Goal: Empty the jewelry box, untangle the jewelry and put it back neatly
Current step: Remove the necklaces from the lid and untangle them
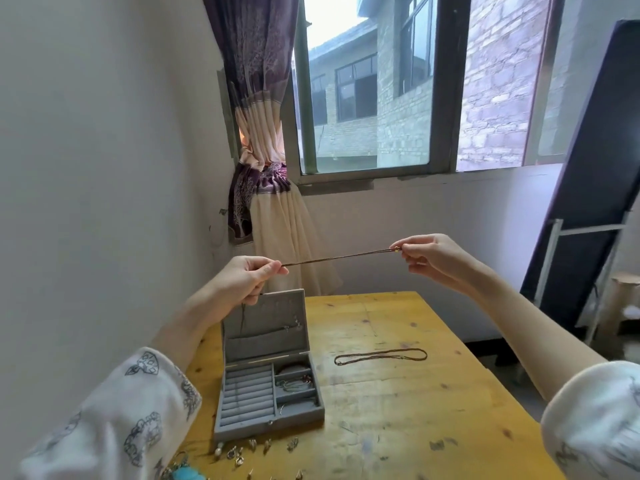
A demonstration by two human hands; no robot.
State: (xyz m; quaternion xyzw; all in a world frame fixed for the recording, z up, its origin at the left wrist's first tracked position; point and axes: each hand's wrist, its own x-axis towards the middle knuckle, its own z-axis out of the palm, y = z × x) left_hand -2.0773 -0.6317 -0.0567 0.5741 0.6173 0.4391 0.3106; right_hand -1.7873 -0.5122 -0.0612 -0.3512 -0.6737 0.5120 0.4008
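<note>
While the left hand pinches one end and the right hand pinches the beaded end, the necklace hangs taut between them, long axis nine to three o'clock, tilted up rightward. Jewelry box sits open at six o'clock, nearer the left hand.

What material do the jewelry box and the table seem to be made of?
Jewelry box: grey, matte, soft-looking fabric like velvet or felt, inside and out; no shine visible. Table: wood, yellowish finish, showing knots, dark stains and scratches; likely varnished or painted, hard to tell which.
</note>
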